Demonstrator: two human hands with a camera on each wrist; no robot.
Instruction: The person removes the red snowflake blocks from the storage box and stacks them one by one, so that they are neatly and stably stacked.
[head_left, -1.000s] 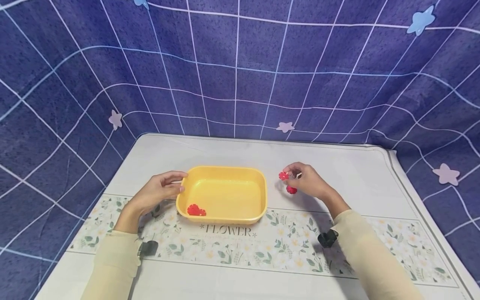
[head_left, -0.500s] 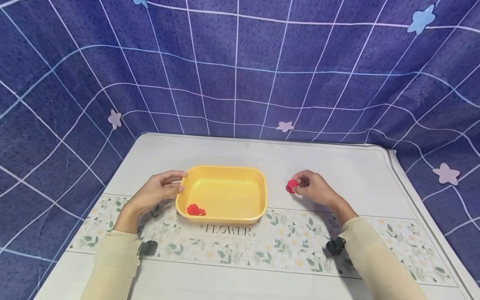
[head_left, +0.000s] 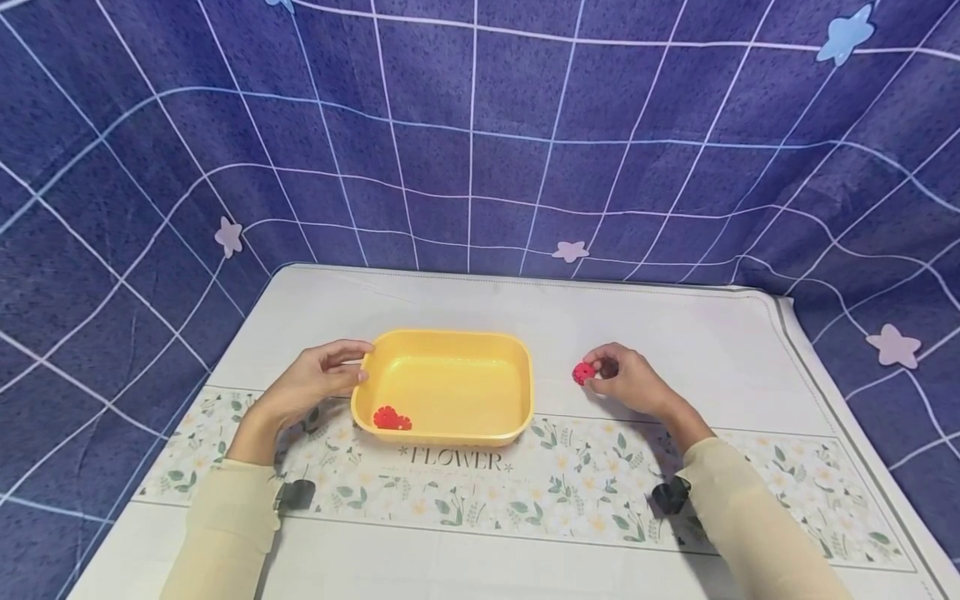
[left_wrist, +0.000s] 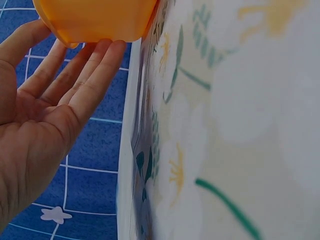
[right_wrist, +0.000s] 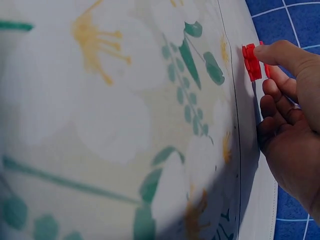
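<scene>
My left hand (head_left: 322, 375) rests at the left end of a yellow plastic tray (head_left: 442, 336). In the left wrist view, its long, nearly straight fingers (left_wrist: 97, 75) touch the outer wall of the tray (left_wrist: 100, 22). Several red flower-shaped discs (head_left: 392, 419) lie inside, in the near left corner. To the right of the tray, my right hand (head_left: 632, 379) pinches red flower-shaped discs (head_left: 582, 373) between thumb and fingertips, low over the white cloth. In the right wrist view, the thumb presses on the red discs (right_wrist: 252, 62), with more red showing behind it.
A white table cover (head_left: 450, 304) carries a printed floral band (head_left: 600, 492) with the word FLOWER across its front. Behind and at both sides hangs a dark blue curtain (head_left: 510, 108) with grid lines and stars. Dark cameras sit at both wrists (head_left: 670, 495).
My right hand has moved slightly right and nearer, bringing its red disc together with the one below it. The left hand and the tray have stayed in place.
</scene>
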